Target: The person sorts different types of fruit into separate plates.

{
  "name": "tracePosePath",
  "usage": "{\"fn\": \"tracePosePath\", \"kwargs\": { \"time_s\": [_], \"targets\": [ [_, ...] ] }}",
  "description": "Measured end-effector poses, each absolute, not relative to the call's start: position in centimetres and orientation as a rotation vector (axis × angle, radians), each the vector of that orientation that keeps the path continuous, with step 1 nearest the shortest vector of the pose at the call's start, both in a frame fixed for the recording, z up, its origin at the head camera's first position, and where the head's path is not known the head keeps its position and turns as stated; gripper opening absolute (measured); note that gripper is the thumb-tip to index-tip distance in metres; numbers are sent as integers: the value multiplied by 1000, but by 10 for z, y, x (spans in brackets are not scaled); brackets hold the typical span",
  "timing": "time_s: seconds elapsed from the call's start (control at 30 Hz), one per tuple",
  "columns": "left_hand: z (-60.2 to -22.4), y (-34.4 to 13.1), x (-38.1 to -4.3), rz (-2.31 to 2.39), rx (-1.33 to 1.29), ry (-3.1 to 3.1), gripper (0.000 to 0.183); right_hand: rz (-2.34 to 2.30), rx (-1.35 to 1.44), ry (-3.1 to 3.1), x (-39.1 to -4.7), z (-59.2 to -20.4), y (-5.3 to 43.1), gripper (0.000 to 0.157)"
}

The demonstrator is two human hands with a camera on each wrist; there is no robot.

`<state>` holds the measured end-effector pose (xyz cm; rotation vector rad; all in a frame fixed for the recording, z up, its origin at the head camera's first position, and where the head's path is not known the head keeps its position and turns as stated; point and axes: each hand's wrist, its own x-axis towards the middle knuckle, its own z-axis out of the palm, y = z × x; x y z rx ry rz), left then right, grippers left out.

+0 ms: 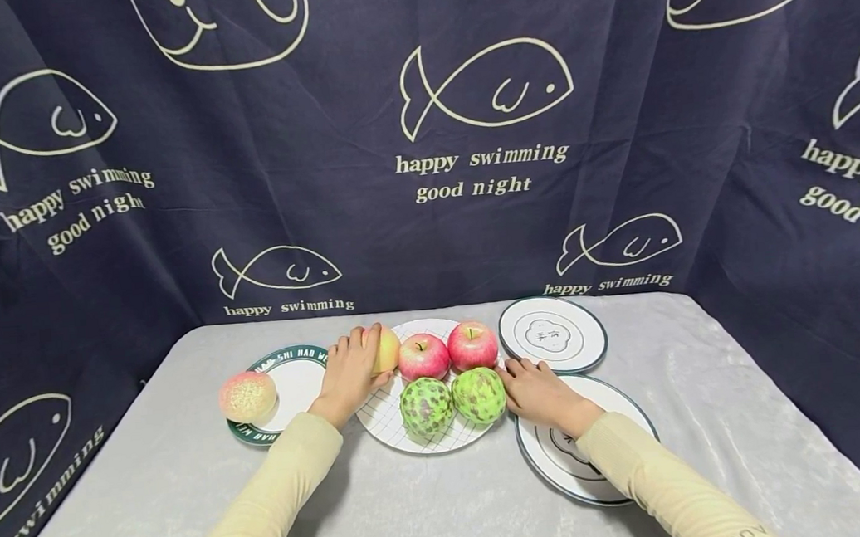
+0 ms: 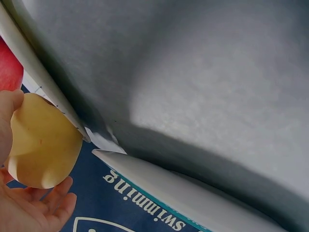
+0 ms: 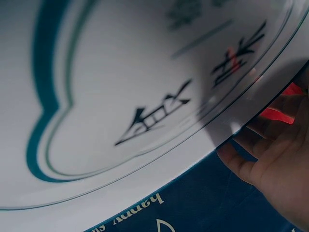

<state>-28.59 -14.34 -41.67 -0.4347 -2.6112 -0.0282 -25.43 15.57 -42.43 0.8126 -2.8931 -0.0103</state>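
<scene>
My left hand point(image 1: 349, 370) grips a yellow peach point(image 2: 46, 140) over the left side of the white gridded plate point(image 1: 385, 434). The thumb is on one side of the fruit and the fingers are on the other. Two red apples point(image 1: 424, 356) sit at the back of that plate, with two green, dark-spotted custard apples point(image 1: 426, 408) in front. My right hand point(image 1: 542, 392) is at the plate's right edge, fingertips beside the right custard apple point(image 1: 480, 396). Its fingers bend loosely, and I see nothing held in it; whether they touch the rim I cannot tell.
A green-rimmed plate point(image 1: 296, 394) lies at the left, with a pink and yellow peach point(image 1: 248, 398) on its left edge. Two dark-rimmed white plates stand at the right, one behind point(image 1: 588, 332) and one under my right forearm point(image 1: 556, 463). A dark fish-print curtain point(image 1: 488, 239) surrounds the table.
</scene>
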Motion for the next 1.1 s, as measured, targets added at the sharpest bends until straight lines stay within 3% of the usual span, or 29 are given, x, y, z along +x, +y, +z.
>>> {"fn": "tracePosePath", "kwargs": {
  "time_s": [1.1],
  "targets": [
    [-406,-181,-266,-44,-357,-2634,83,-25,814,-2872,-254,-425,156,41]
  ]
}}
